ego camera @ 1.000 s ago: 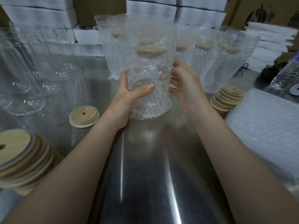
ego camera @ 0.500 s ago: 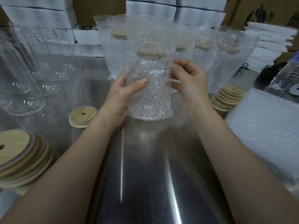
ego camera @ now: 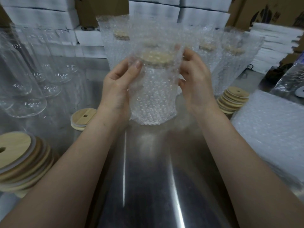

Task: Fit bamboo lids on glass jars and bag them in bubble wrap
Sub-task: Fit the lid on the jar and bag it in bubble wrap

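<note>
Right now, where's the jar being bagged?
The bagged jar is centre of the head view, gripped between the left hand and right hand, in front of the row of wrapped jars.

No legible text, label or number is found. Dark print on the cardboard box [ego camera: 263,12] and marks on the glass jars [ego camera: 54,76] are too blurred to read.
</note>
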`<control>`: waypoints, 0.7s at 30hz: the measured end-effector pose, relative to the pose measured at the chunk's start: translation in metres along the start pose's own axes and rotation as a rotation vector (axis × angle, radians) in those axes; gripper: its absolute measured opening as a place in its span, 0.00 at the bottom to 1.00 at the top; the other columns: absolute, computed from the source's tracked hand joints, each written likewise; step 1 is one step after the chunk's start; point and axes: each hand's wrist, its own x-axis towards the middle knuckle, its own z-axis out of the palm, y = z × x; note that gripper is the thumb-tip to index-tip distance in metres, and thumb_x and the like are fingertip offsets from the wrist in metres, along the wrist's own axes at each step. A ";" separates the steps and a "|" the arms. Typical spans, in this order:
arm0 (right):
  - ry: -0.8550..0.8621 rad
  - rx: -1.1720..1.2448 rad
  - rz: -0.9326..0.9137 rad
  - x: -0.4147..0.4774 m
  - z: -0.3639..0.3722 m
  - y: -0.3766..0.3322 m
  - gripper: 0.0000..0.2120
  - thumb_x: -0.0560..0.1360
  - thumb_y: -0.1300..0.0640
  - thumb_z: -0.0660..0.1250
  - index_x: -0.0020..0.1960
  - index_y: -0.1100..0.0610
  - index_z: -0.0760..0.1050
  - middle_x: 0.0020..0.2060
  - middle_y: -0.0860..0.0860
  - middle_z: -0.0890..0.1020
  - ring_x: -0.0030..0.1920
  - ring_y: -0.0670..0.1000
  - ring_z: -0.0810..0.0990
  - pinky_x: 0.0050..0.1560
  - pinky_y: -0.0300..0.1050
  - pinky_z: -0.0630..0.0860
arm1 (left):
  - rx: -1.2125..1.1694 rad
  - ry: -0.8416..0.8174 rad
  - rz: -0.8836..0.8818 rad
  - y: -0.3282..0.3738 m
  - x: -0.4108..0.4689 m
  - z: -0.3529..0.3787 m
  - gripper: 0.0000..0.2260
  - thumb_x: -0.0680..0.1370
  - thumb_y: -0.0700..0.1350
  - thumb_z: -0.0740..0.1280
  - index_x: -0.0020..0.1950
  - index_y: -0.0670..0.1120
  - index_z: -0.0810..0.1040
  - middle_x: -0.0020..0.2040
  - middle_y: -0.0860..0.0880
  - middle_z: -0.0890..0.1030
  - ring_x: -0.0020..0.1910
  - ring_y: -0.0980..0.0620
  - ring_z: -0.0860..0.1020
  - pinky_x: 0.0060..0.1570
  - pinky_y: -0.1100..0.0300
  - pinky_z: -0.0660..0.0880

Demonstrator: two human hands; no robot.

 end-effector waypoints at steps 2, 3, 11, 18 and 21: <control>-0.049 -0.027 -0.007 -0.001 0.002 -0.001 0.22 0.77 0.58 0.63 0.70 0.60 0.72 0.64 0.56 0.79 0.62 0.54 0.78 0.58 0.49 0.75 | 0.042 -0.006 0.053 0.003 0.000 0.002 0.05 0.77 0.40 0.69 0.48 0.46 0.84 0.45 0.50 0.85 0.48 0.52 0.83 0.47 0.56 0.79; -0.055 -0.018 -0.009 -0.003 0.003 -0.002 0.25 0.75 0.54 0.65 0.70 0.62 0.72 0.64 0.56 0.79 0.64 0.54 0.78 0.63 0.50 0.74 | 0.052 0.004 0.068 0.004 0.000 0.003 0.05 0.76 0.40 0.70 0.49 0.46 0.84 0.45 0.50 0.85 0.48 0.52 0.83 0.47 0.57 0.78; 0.102 0.011 -0.074 -0.006 0.002 -0.005 0.05 0.77 0.60 0.69 0.44 0.54 0.81 0.35 0.45 0.82 0.39 0.46 0.78 0.43 0.43 0.76 | 0.173 0.184 0.151 0.009 0.003 0.007 0.02 0.72 0.43 0.72 0.42 0.50 0.83 0.39 0.53 0.83 0.40 0.54 0.79 0.40 0.59 0.73; 0.172 -0.006 -0.152 -0.009 0.003 -0.008 0.05 0.77 0.65 0.69 0.44 0.56 0.78 0.30 0.42 0.81 0.30 0.41 0.76 0.31 0.36 0.72 | 0.166 0.212 0.174 0.010 0.005 0.006 0.10 0.73 0.36 0.69 0.51 0.48 0.80 0.37 0.53 0.78 0.33 0.57 0.75 0.35 0.62 0.72; 0.197 0.013 -0.173 -0.010 0.004 -0.008 0.08 0.76 0.67 0.69 0.42 0.57 0.76 0.30 0.43 0.80 0.29 0.40 0.75 0.29 0.35 0.72 | 0.139 0.158 0.148 0.010 0.006 0.009 0.17 0.75 0.32 0.65 0.58 0.49 0.81 0.42 0.49 0.78 0.38 0.53 0.74 0.40 0.61 0.73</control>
